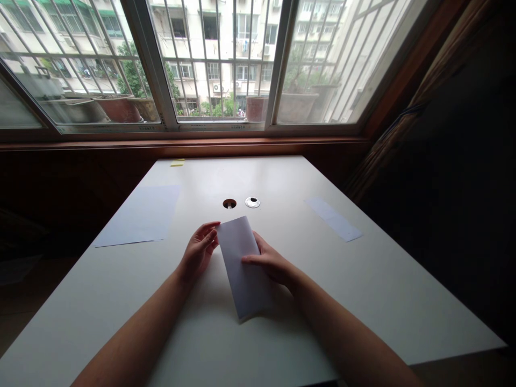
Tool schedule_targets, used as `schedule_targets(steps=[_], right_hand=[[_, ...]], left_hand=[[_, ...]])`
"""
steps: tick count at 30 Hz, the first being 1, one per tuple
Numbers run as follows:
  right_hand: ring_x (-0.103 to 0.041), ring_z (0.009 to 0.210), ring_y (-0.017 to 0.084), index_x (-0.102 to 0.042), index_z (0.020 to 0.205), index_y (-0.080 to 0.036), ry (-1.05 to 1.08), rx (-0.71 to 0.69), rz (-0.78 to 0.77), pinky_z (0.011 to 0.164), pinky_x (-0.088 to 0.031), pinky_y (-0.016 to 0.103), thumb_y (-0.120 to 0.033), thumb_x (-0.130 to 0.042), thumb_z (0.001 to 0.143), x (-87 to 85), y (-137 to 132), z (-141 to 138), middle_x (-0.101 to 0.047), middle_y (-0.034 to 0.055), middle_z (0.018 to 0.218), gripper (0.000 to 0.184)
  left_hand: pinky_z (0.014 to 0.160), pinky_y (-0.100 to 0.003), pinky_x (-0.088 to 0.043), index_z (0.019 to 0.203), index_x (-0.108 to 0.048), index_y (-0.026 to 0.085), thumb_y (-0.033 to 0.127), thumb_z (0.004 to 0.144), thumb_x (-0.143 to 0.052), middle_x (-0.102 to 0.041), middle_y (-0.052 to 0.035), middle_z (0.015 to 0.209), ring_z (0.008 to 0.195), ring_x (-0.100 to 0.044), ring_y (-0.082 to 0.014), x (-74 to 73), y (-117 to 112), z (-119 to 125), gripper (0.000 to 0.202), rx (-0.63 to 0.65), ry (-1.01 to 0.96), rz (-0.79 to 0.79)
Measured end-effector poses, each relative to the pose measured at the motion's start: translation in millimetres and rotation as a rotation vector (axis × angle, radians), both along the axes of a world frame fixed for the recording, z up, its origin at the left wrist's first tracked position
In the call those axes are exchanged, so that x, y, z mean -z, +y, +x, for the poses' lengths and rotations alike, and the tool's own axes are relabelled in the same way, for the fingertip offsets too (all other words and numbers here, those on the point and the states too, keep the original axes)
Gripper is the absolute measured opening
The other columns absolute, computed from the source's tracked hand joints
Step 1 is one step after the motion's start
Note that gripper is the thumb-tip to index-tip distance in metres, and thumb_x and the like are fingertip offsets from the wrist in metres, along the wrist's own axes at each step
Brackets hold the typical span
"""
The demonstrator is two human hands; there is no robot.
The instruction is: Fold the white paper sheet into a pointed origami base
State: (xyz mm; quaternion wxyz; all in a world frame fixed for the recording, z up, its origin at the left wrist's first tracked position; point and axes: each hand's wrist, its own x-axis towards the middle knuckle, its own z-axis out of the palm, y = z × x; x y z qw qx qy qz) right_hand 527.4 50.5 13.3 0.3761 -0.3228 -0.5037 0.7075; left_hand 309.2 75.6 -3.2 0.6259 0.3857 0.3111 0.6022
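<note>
Forearms: both reach in from the near edge over the white table [363,301] and meet at its middle.
Folded paper [246,279]: a long, narrow white piece on the table between the two hands. Its long side runs away from the person and its near end is angled a little to the right.
Right hand [269,262]: rests on the right edge of the folded paper about halfway along. The fingers stretch out flat across the paper rather than curling round it.
Left hand [199,250]: grips the far left corner of the folded paper, with thumb and fingertips closed on its edge.
Round hole [229,203]: cut in the tabletop just beyond the far end of the paper.
Cap [252,202]: a small silvery disc lying just to the right of the hole.
Flat sheet [139,215]: white paper lying on the left part of the table, well apart from the hands.
Paper strip [334,218]: narrow and white, lying on the right part of the table and set at a slant.
Yellow note [177,162]: a small slip at the far edge of the table.
Window [217,64]: barred panes behind the table, with plant pots [121,108] on the ledge outside and apartment blocks beyond.
</note>
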Motion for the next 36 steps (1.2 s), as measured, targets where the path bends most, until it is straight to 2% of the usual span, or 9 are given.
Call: schedule_targets(steps=[6, 14, 18, 24, 27, 31, 36], right_hand=[[-0.060, 0.103, 0.029, -0.042, 0.136, -0.027, -0.005, -0.002, -0.009, 0.081, -0.052, 0.041, -0.038, -0.083, 0.067, -0.6, -0.9, 0.0, -0.059, 0.0098, 0.120, 0.082], [-0.061, 0.103, 0.029, -0.043, 0.136, -0.027, -0.013, -0.012, -0.002, 0.082, -0.052, 0.041, -0.037, -0.082, 0.067, 0.2, -0.1, -0.4, -0.060, 0.0099, 0.120, 0.079], [-0.061, 0.102, 0.029, -0.044, 0.135, -0.026, -0.017, -0.010, -0.004, 0.081, -0.053, 0.040, -0.038, -0.083, 0.066, -0.4, -0.4, -1.1, -0.060, 0.0100, 0.119, 0.080], [-0.061, 0.104, 0.030, -0.044, 0.134, -0.026, -0.005, 0.016, -0.013, 0.081, -0.053, 0.042, -0.036, -0.082, 0.067, -1.1, -0.9, -0.9, -0.061, 0.0094, 0.119, 0.077], [-0.061, 0.102, 0.030, -0.045, 0.132, -0.027, 0.011, 0.050, -0.025, 0.081, -0.052, 0.042, -0.035, -0.081, 0.069, -0.5, 0.0, -0.5, -0.062, 0.0090, 0.116, 0.073], [-0.061, 0.100, 0.030, -0.046, 0.130, -0.026, 0.016, 0.127, -0.010, 0.082, -0.052, 0.043, -0.035, -0.080, 0.070, 0.1, 1.3, -0.1, -0.061, 0.0091, 0.116, 0.070], [-0.061, 0.098, 0.028, -0.045, 0.130, -0.026, 0.020, 0.134, -0.008, 0.081, -0.051, 0.041, -0.034, -0.080, 0.070, 0.6, 1.7, -0.4, -0.062, 0.0087, 0.114, 0.070]], left_hand=[[0.065, -0.023, -0.045, 0.107, -0.071, 0.022, 0.032, 0.076, -0.080, -0.062, -0.0007, 0.080, 0.067, -0.054, -0.0101, -0.2, 0.1, 0.7, 0.035, 0.019, 0.006, -0.008], [0.068, -0.024, -0.046, 0.105, -0.071, 0.022, 0.032, 0.077, -0.079, -0.065, -0.0023, 0.089, 0.073, -0.057, -0.0113, 0.5, 0.4, 0.4, 0.032, 0.024, -0.002, -0.010], [0.067, -0.023, -0.046, 0.103, -0.070, 0.021, 0.031, 0.077, -0.079, -0.065, -0.0019, 0.088, 0.072, -0.057, -0.0101, 1.1, 1.1, 0.0, 0.029, 0.040, -0.010, 0.000], [0.064, -0.020, -0.045, 0.111, -0.066, 0.022, 0.029, 0.079, -0.078, -0.061, 0.0004, 0.083, 0.068, -0.054, -0.0079, 1.9, 1.8, 0.2, 0.035, 0.057, -0.044, -0.022], [0.062, -0.019, -0.043, 0.099, -0.066, 0.020, 0.030, 0.077, -0.080, -0.060, 0.0014, 0.079, 0.063, -0.051, -0.0060, 2.3, 0.9, 0.8, 0.028, 0.097, -0.047, -0.059], [0.062, -0.019, -0.042, 0.084, -0.065, 0.016, 0.034, 0.076, -0.081, -0.059, 0.0001, 0.075, 0.064, -0.052, -0.0074, 2.7, -2.4, 2.3, 0.025, 0.231, 0.012, -0.119], [0.062, -0.021, -0.040, 0.079, -0.065, 0.016, 0.035, 0.075, -0.081, -0.059, 0.0002, 0.073, 0.062, -0.050, -0.0078, 3.9, -4.0, 2.2, 0.026, 0.278, 0.047, -0.152]])
